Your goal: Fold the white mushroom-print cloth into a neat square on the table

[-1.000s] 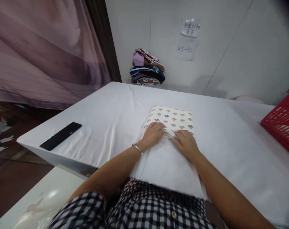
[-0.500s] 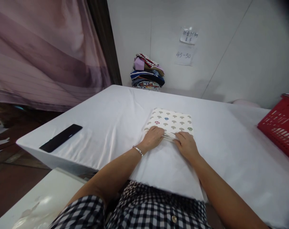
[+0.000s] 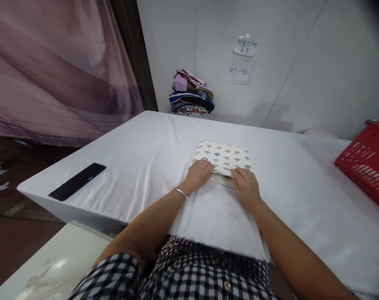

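A folded cream cloth with a mushroom print [image 3: 223, 156] lies in the middle of the white-covered table [image 3: 145, 146]. My left hand [image 3: 198, 176] grips its near left edge, with a silver bracelet on the wrist. My right hand [image 3: 246, 186] grips the near right edge. The near edge is lifted a little off the table, and the layered folds show between my two hands.
A black phone [image 3: 77, 181] lies near the table's left edge. A stack of folded clothes [image 3: 191, 95] sits against the far wall under two paper notes [image 3: 242, 58]. A red plastic basket [image 3: 366, 162] stands at the right. A pink curtain [image 3: 52, 66] hangs at left.
Both hands have raised the near edge of the folded cloth slightly and pushed it a little away from me. The camera view has shifted a bit.
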